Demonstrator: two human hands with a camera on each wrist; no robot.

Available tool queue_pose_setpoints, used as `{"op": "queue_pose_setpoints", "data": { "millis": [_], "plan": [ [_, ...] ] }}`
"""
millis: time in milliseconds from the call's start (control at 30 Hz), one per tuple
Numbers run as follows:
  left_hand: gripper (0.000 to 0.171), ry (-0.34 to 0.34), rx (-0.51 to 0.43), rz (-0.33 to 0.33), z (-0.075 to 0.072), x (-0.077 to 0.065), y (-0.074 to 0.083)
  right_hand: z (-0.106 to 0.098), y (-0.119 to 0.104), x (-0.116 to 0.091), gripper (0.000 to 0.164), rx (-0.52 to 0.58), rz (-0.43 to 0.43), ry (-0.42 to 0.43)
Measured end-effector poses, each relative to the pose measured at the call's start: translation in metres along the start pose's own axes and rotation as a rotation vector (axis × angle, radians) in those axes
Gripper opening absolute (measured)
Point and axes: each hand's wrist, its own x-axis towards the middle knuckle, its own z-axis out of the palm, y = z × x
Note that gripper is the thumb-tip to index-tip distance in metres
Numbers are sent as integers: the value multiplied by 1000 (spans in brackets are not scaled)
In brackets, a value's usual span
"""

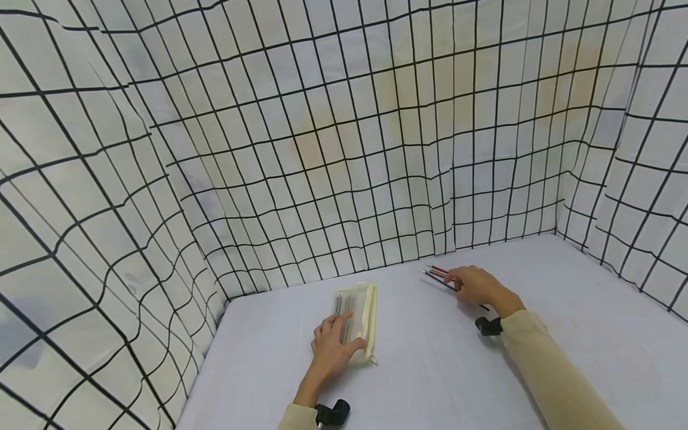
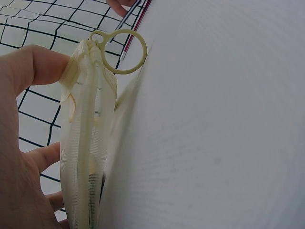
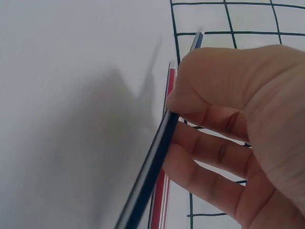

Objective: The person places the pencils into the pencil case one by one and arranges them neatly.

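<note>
A cream, see-through zippered pencil case [image 1: 369, 313] lies on the white cloth, with several slim pencil-like sticks showing inside. Across its near part my left hand [image 1: 329, 347] rests with spread fingers, the thumb by the zipper edge. A cream pull ring [image 2: 143, 52] hangs at the zipper's end in the left wrist view. Farther right, my right hand [image 1: 478, 288] pinches a dark blue pencil [image 3: 148, 174] between thumb and fingers. A red-and-white striped pencil [image 3: 161, 202] runs alongside it, under the fingers. The pencils' far ends point to the upper left in the head view.
The white cloth-covered table [image 1: 419, 370] spreads around both hands. Black-grid white curtains [image 1: 344, 197] hang along its back, left and right sides. A small black wrist device [image 1: 333, 412] sits at the left cuff, another black device [image 1: 488, 326] at the right.
</note>
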Motion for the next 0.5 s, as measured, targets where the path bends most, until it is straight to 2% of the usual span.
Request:
{"op": "queue_pose_setpoints", "data": {
  "millis": [333,500],
  "plan": [
    [78,-1,-4,-1,0,0,0,0,-5,3,45,150,-6,-5],
    [78,1,3,-3,0,0,0,2,-8,4,45,185,-14,12]
  ]
}}
